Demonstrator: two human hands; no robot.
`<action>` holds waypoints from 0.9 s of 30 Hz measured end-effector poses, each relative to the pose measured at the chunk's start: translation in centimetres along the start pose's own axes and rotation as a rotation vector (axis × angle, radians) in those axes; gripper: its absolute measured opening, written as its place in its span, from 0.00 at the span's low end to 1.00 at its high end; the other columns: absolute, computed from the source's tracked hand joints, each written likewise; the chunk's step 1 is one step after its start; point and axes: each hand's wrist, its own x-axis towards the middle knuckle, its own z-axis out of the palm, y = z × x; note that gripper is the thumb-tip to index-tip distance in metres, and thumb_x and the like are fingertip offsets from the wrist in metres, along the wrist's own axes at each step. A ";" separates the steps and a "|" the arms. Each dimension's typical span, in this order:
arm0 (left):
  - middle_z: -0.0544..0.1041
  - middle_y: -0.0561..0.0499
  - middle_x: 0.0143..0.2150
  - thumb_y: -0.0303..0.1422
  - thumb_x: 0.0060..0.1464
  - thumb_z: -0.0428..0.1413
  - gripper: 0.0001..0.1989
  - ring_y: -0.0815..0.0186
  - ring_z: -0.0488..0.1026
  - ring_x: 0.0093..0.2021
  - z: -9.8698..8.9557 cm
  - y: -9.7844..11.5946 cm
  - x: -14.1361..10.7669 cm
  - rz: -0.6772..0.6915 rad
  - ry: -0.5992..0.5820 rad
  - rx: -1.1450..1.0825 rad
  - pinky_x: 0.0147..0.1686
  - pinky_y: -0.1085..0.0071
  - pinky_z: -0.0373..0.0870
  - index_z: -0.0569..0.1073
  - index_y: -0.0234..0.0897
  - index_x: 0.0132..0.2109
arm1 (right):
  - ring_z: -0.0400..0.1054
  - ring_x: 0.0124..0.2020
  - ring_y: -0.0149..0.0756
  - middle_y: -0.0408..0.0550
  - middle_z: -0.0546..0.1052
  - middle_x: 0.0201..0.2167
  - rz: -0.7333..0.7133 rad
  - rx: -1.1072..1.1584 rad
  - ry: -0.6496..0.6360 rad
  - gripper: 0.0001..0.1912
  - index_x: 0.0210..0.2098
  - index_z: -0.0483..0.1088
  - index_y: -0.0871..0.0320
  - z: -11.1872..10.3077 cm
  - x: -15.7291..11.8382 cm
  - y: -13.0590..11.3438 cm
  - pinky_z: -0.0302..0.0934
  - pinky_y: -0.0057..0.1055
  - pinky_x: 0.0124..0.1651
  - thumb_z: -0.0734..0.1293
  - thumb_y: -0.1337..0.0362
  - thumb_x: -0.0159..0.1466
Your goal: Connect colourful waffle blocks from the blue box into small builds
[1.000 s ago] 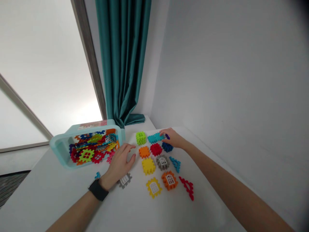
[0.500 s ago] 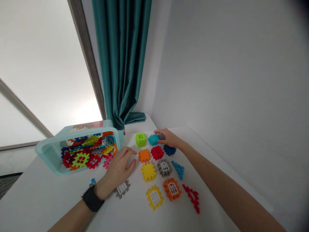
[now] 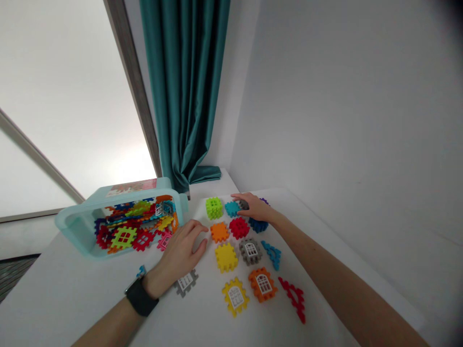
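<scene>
On the white table [image 3: 202, 313] lie toothed plastic building plates, some in stacks. My right hand [image 3: 256, 207] is at the back of the group, its thumb and fingers round a grey stack of plates [image 3: 243, 205], which they partly hide. Left of that stack is a light blue stack [image 3: 232, 208]; a dark blue stack [image 3: 258, 225] shows under the wrist. My left hand [image 3: 184, 246] holds nothing, fingers curved and apart, beside an orange stack [image 3: 219, 232]. A grey window plate [image 3: 188, 283] lies partly under it. My left wrist wears a black watch [image 3: 142, 299].
A pale teal bin [image 3: 68, 231] full of mixed plates stands on the left. Around my hands are a lime stack [image 3: 214, 208], red [image 3: 239, 227] and yellow [image 3: 226, 257] stacks, window plates and two triangular pieces. A wall [image 3: 343, 144] borders the right; a curtain [image 3: 184, 96] hangs behind.
The view has shifted slightly, so the plates sit a little further right in the picture. A purple piece now shows behind my right hand. Both hands keep nearly the same pose.
</scene>
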 end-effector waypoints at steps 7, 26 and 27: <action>0.73 0.45 0.48 0.35 0.63 0.50 0.11 0.56 0.73 0.49 -0.1 0.0 0.0 -0.007 -0.001 -0.002 0.49 0.58 0.70 0.72 0.41 0.49 | 0.66 0.60 0.49 0.52 0.73 0.60 -0.004 -0.012 -0.008 0.33 0.62 0.66 0.51 0.0 -0.1 0.1 0.56 0.50 0.64 0.73 0.63 0.57; 0.79 0.46 0.42 0.34 0.63 0.49 0.10 0.60 0.76 0.40 -3.8 0.4 0.1 0.030 -0.050 -0.002 0.41 0.65 0.71 0.74 0.39 0.44 | 0.73 0.53 0.42 0.49 0.79 0.51 -0.012 0.195 0.076 0.17 0.50 0.74 0.54 -2.6 -2.3 -7.6 0.64 0.41 0.59 0.69 0.63 0.61; 0.80 0.47 0.42 0.34 0.63 0.49 0.10 0.60 0.76 0.40 -4.1 0.2 -0.1 0.028 -0.047 -0.001 0.41 0.65 0.71 0.74 0.39 0.44 | 0.73 0.52 0.42 0.49 0.80 0.50 -0.019 0.193 0.076 0.16 0.49 0.75 0.54 -2.4 -2.5 -8.5 0.64 0.41 0.59 0.69 0.64 0.61</action>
